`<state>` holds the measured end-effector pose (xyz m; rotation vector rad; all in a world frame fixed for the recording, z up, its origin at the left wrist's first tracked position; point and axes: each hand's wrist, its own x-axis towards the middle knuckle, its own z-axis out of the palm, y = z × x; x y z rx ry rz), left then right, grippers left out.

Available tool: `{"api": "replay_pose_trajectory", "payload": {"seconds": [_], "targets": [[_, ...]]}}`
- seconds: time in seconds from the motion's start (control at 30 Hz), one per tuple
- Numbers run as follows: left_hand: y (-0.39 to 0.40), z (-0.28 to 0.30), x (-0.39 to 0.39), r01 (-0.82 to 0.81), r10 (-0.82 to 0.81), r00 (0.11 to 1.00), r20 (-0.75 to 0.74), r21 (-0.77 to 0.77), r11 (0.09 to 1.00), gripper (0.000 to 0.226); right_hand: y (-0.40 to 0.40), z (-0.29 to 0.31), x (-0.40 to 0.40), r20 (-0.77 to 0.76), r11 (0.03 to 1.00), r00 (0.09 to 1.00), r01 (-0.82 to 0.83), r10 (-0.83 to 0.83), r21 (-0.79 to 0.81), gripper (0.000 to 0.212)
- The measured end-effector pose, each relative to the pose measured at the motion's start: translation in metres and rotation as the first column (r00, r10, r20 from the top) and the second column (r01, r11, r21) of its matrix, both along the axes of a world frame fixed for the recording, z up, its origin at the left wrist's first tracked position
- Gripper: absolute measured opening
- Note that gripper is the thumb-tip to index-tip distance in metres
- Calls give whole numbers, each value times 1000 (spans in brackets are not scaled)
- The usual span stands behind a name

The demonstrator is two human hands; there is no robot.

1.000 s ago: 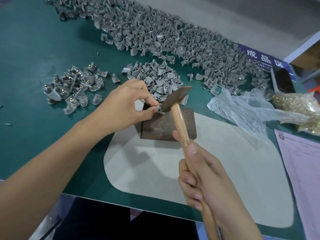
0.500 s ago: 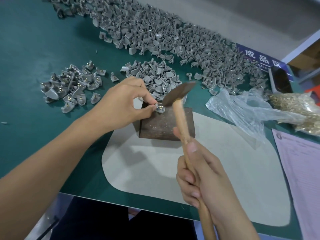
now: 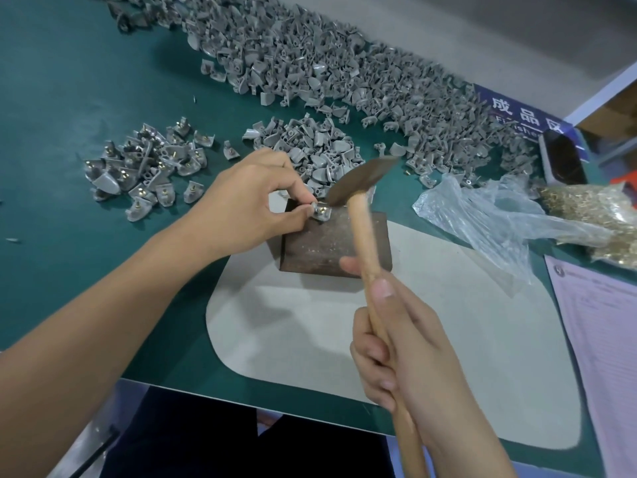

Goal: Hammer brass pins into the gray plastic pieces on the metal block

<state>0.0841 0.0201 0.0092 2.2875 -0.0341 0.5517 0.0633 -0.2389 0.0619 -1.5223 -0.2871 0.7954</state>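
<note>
Left hand (image 3: 241, 205) pinching; right hand (image 3: 400, 343) fist-curled, thumb extended.

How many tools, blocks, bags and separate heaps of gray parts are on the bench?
Hammer: 1
Metal block: 1
Plastic bags: 2, one empty, one of brass pins
Heaps of gray parts: 3, a big one at the back, a middle one, a small one with pins fitted
Total: 7

A green-topped workbench (image 3: 62, 84) carries a pale mat (image 3: 448, 357), a blue Chinese-character sign (image 3: 517, 110) and printed paperwork (image 3: 606, 322), with gray floor (image 3: 482, 32) beyond.
</note>
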Motion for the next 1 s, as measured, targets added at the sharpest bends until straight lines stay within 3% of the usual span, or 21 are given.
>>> {"api": "replay_pose_trajectory", "payload": {"seconds": [0.07, 0.17, 0.3, 0.43, 0.57, 0.67, 0.8, 1.0], "targets": [[-1, 0, 0, 0, 0, 1000, 6, -3, 1000, 9, 1, 0, 2, -21, 1000, 1000, 7, -7, -23, 37], [0, -1, 0, -1, 2, 1000, 11, -17, 1000, 8, 5, -6, 0, 6, 994, 997, 83, -83, 65, 40], [1, -2, 1, -12, 12, 1000, 18, -10, 1000, 6, 3, -11, 0, -62, 999, 997, 37, -36, 27, 41], [2, -2, 1, -12, 12, 1000, 19, -1, 1000, 4, -1, -12, -1, 3, 993, 998, 68, -69, 96, 45], [1, -3, 1, -14, 14, 1000, 13, -4, 1000, 4, -3, -10, 3, -26, 1000, 1000, -5, 6, 7, 41], [2, -3, 1, -16, 16, 1000, 5, -13, 1000, 4, -1, -10, 0, 8, 997, 999, 43, -44, 64, 46], [3, -3, 1, -13, 13, 1000, 4, -19, 1000, 5, 1, -7, 5, -35, 1000, 999, 28, -29, -8, 39], [4, -3, 1, -4, 4, 1000, -5, -32, 999, 5, 2, -8, -3, 19, 994, 999, 38, -40, 106, 41]]}}
